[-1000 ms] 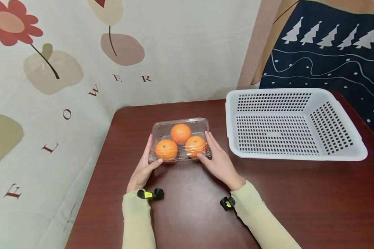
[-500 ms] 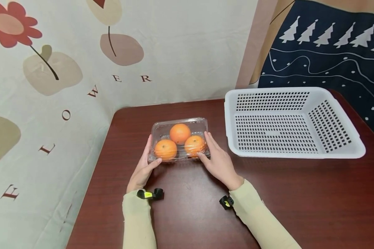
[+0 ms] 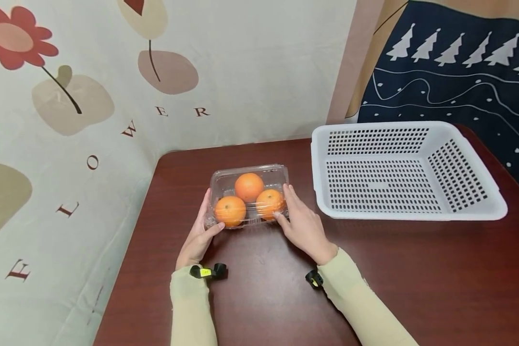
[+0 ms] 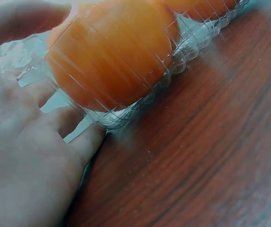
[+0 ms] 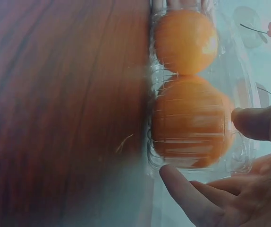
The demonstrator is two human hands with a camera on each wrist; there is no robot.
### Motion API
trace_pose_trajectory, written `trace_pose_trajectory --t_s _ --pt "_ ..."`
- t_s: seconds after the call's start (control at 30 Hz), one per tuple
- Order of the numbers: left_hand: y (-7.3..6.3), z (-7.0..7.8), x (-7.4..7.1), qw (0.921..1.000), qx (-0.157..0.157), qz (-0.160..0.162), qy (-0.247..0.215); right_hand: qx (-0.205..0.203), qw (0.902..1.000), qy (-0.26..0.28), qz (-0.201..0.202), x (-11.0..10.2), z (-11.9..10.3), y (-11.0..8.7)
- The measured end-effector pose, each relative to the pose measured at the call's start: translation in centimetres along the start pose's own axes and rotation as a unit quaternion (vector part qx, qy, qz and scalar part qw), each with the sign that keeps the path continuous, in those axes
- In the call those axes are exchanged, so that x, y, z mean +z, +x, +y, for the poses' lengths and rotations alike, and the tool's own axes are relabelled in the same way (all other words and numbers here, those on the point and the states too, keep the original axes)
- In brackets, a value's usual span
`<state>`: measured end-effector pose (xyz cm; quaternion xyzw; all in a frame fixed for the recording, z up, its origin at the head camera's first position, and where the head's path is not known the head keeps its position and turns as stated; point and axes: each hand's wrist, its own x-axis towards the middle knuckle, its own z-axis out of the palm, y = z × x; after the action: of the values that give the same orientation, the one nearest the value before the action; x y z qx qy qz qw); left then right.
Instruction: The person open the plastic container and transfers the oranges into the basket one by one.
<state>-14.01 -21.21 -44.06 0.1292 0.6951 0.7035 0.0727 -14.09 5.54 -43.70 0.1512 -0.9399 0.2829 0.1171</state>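
A clear plastic fruit container (image 3: 249, 168) with three oranges inside is at the middle of the table in the head view. One orange (image 3: 249, 186) is at the back, one (image 3: 229, 212) at the front left, one (image 3: 270, 204) at the front right. My left hand (image 3: 196, 241) grips the container's left end, thumb at its front edge and fingers along the side. At the opposite end my right hand (image 3: 304, 227) grips the container the same way. In the right wrist view that thumb (image 5: 253, 124) presses on the plastic over an orange.
A white perforated plastic basket (image 3: 378, 215) stands to the right of the container. The dark reddish table (image 3: 259, 298) reaches back to a printed cloth (image 3: 259, 62). Another cloth, dark blue with white trees (image 3: 450, 86), hangs behind the basket.
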Motion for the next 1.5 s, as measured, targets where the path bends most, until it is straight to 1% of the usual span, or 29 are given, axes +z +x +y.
trace_pose_trajectory --t_s 0.17,0.37,0.47,0.63,0.73,0.83,0.93,1.13,1.3,1.4,1.5 --pt "0.02 0.04 0.0 1.0 0.002 0.0 0.002 -0.007 0.9997 -0.022 -0.009 -0.23 -0.1 -0.06" --pt "0.1 0.14 0.13 0.9999 0.006 -0.001 -0.011 -0.022 0.9987 -0.043 -0.018 -0.37 -0.23 -0.04" --pt "0.12 0.15 0.17 0.9999 0.007 0.003 -0.012 -0.026 0.9986 -0.044 -0.011 -0.34 -0.34 0.01" --pt "0.1 0.02 0.13 0.9999 -0.008 0.011 0.0 -0.03 0.9983 -0.049 0.01 -0.24 -0.55 -0.14" --pt "0.09 -0.04 0.11 0.9998 -0.014 0.012 0.007 -0.037 0.997 -0.064 0.023 -0.25 -0.65 -0.24" --pt "0.14 -0.01 0.1 0.9998 -0.012 0.009 0.01 -0.052 0.9942 -0.085 0.041 -0.42 -0.75 -0.21" --pt "0.2 -0.07 0.02 0.9998 -0.012 0.007 0.012 -0.062 0.9922 -0.096 0.05 -0.55 -0.77 -0.15" --pt "0.2 -0.26 -0.2 0.9998 -0.011 0.014 0.012 -0.066 0.9924 -0.092 0.047 -0.47 -0.74 -0.2" --pt "0.15 -0.32 -0.18 0.9998 -0.011 0.018 0.006 -0.057 0.9938 -0.085 0.044 -0.43 -0.79 -0.27" --pt "0.08 -0.34 -0.19 0.9998 -0.008 0.018 -0.005 -0.052 0.9943 -0.082 0.043 -0.44 -0.81 -0.29" --pt "0.06 -0.38 -0.26 0.9997 -0.001 0.015 -0.02 -0.055 0.9947 -0.075 0.042 -0.51 -0.71 -0.3"
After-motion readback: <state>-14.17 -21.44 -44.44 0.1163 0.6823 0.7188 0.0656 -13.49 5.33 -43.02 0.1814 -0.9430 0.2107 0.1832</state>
